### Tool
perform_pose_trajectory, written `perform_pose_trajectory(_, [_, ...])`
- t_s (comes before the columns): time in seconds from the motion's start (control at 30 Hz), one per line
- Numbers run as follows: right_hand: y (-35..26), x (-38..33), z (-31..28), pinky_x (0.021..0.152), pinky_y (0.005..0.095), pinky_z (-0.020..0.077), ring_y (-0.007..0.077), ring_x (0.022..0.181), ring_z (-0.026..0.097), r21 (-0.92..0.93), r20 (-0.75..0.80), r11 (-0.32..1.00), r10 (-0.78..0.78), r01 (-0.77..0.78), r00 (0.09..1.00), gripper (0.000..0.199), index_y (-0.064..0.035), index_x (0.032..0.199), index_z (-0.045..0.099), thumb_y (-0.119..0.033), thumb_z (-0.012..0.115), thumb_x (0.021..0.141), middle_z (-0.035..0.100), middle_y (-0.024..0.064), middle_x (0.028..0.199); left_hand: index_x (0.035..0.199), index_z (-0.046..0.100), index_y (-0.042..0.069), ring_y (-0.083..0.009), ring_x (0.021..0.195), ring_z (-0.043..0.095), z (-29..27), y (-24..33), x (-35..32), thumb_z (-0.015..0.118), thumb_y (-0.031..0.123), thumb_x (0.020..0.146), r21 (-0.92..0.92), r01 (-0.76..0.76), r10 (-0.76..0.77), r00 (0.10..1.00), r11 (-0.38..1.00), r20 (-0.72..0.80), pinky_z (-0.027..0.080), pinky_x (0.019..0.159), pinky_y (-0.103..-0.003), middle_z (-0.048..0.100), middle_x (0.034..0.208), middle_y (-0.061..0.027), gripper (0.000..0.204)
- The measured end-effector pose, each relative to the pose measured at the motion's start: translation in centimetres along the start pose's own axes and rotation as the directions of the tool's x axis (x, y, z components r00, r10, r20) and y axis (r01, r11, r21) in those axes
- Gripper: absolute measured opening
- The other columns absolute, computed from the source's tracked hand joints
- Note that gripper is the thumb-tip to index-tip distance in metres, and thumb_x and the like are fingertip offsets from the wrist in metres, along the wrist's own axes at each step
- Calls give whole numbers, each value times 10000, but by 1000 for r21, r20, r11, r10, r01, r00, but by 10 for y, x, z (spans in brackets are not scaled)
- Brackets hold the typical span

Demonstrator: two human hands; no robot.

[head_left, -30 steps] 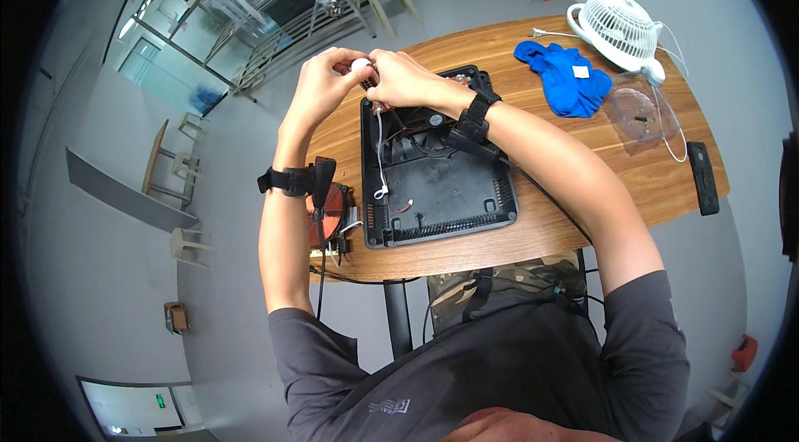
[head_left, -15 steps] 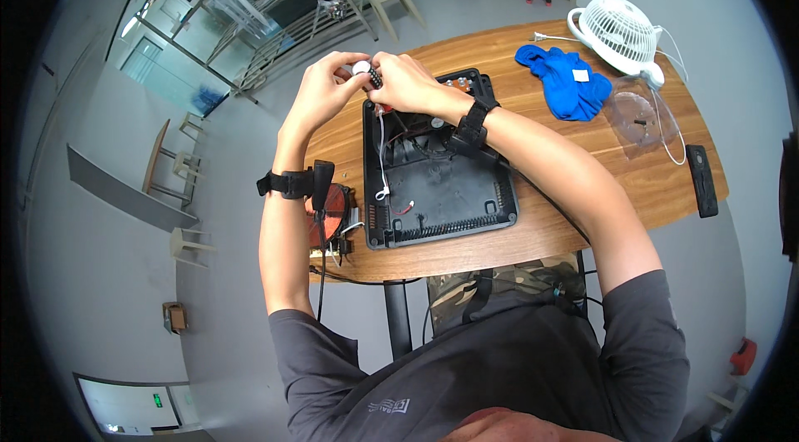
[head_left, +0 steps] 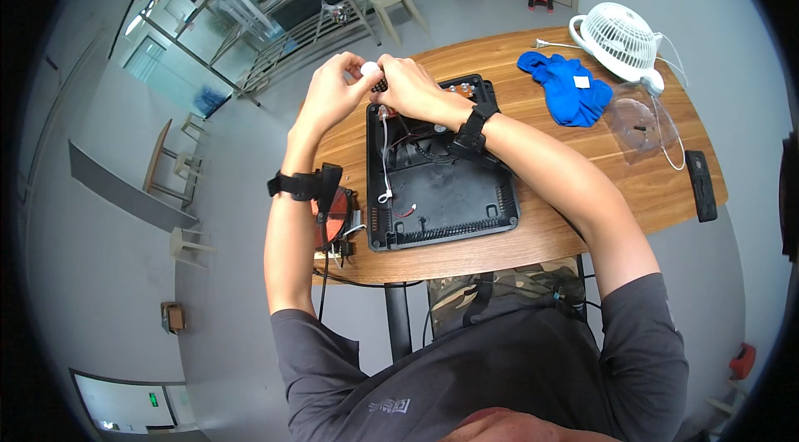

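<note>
My left hand (head_left: pixel 331 96) and my right hand (head_left: pixel 409 91) meet above the far left corner of a black plastic housing (head_left: pixel 456 201). Between my fingers are a small white round piece (head_left: pixel 369 69) and a black piece with a studded surface (head_left: pixel 379 85); their exact kind is too small to make out. The left fingers pinch at the white piece, while my right hand closes around the black one. A white cable (head_left: pixel 385 155) runs down inside the housing's left side. My right forearm crosses over the housing's far right part.
Left of the housing lies an orange-red coil disc (head_left: pixel 334 216) with wires. To the right are a blue cloth (head_left: pixel 574 92), a white fan (head_left: pixel 620 36), a clear plastic bag (head_left: pixel 637 127) and a black bar (head_left: pixel 702 186). A cable trails beneath my right forearm.
Both hands, still together around the small pieces, have shifted slightly right. The white round piece shows more fully, and the view has tilted a little.
</note>
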State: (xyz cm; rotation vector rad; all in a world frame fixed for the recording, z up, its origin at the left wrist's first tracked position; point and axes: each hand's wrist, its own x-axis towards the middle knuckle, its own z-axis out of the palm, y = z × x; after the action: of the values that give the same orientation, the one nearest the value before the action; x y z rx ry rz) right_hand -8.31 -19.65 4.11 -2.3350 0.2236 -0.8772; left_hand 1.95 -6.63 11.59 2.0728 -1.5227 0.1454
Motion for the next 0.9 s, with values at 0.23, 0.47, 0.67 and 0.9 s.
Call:
perform_pose_trajectory(0.23, [-2, -1, -8, 801, 532, 540, 459, 935, 679, -17, 86, 996, 92, -91, 992, 434, 36, 1065, 562, -253, 764, 814, 696, 265, 954, 1084, 697, -13, -148, 730, 675, -1, 2, -2, 786, 135, 858, -98, -34, 37, 999, 995, 30, 541, 692, -316, 724, 933, -117, 284])
perform_pose_trajectory(0.47, [15, -5, 7, 836, 522, 532, 442, 997, 668, -45, 39, 999, 25, -24, 999, 383, 34, 1060, 580, -236, 742, 841, 683, 256, 1021, 977, 685, -12, -209, 794, 693, 4, 6, 6, 815, 175, 820, -21, -7, 7, 1000, 1000, -2, 542, 720, -344, 698, 856, -118, 278])
perform_pose_trajectory(0.67, [-2, -5, 4, 839, 520, 533, 449, 975, 675, 14, 138, 995, 101, -103, 985, 394, 45, 1096, 587, -205, 740, 833, 699, 270, 1007, 906, 695, -21, -261, 771, 680, 9, -7, 3, 843, 252, 784, -40, -62, 60, 997, 997, -51, 539, 710, -377, 684, 863, -143, 334])
perform_pose_trajectory(0.9, [3, -7, 11, 816, 501, 538, 431, 950, 686, 98, 30, 994, 40, -43, 999, 326, 28, 1008, 625, -197, 737, 801, 711, 241, 959, 891, 706, -12, -267, 743, 677, 8, -7, 3, 814, 364, 820, 150, 108, -97, 992, 983, -79, 531, 682, -374, 696, 818, -142, 398])
